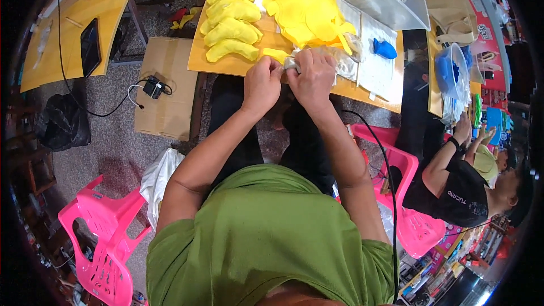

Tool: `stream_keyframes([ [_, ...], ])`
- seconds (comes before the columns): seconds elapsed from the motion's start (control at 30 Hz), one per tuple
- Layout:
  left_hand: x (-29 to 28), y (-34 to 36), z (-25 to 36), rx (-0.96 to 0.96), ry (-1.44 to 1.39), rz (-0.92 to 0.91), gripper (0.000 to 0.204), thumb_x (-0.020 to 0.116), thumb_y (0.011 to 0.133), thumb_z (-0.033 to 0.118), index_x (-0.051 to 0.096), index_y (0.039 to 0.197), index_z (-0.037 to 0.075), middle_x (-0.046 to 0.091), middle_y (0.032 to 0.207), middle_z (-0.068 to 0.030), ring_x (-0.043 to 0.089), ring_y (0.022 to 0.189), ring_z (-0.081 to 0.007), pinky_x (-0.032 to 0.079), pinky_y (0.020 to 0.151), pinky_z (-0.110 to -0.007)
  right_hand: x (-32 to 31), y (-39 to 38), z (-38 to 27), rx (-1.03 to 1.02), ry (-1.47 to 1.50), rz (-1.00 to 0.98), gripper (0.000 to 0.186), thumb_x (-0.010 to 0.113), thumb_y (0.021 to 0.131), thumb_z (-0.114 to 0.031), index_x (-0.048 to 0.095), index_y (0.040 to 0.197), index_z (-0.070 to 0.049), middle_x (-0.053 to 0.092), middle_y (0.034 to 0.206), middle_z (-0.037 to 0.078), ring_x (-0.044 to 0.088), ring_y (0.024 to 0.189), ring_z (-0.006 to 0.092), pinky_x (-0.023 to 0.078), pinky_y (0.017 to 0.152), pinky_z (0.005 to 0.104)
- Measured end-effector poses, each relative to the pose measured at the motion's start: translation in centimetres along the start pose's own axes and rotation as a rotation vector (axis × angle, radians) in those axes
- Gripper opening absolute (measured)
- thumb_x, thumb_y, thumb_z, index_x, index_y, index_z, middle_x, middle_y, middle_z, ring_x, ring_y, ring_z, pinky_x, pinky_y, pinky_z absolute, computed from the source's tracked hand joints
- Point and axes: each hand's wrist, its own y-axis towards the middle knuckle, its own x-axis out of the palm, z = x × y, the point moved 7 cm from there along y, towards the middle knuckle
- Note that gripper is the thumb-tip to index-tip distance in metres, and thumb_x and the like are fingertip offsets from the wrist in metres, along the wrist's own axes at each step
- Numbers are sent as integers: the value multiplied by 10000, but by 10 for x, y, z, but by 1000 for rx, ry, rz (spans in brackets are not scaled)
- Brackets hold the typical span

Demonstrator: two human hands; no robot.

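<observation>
At the near edge of the yellow table (204,56) my hands work close together with bent fingers. My left hand (262,86) pinches a small yellow fabric piece (276,55). Pressed beside it, my right hand (313,79) is closed on a whitish wad like stuffing (291,62), mostly covered by the fingers. To their left lies a row of several plump, curved yellow stuffed pieces (232,29). Beyond them is a heap of flat yellow fabric cutouts (306,11). A crumpled clear bag (345,65) with white material lies just right of my right hand.
White sheets (376,73) carry a small blue piece (385,49), and a clear plastic bin (385,0) stands behind. At right a person in black (453,190) sits near a bluish tub (451,73). A cardboard piece (164,88) and a pink chair (105,238) are on the left.
</observation>
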Motion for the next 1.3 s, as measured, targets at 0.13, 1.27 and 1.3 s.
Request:
stream_keyframes([
  [0.13, 4, 4, -7, -27, -139, -17, 93, 601, 829, 68, 558, 807, -11, 597, 717, -85, 577, 673, -202, 454, 623, -321, 4, -3, -2, -95, 72, 40, 238, 674, 613, -87, 549, 814, -72, 515, 747, 81, 522, 698, 277, 375, 666, 394],
  [1.27, 3, 9, -7, -18, -197, 1, 112, 581, 836, 85, 534, 815, -14, 614, 768, -150, 612, 739, -300, 464, 662, -383, 4, 1, 3, -135, 206, 67, 144, 683, 699, -112, 598, 805, -63, 509, 725, 67, 532, 666, 255, 403, 597, 359],
  [1.3, 3, 9, -7, -18, -196, 1, 112, 581, 836, 85, 534, 815, -14, 614, 768, -150, 612, 739, -300, 464, 662, -383, 6, 5, 4, -80, 175, 16, 138, 690, 702, -110, 612, 806, -62, 540, 730, 81, 548, 661, 266, 410, 597, 368],
])
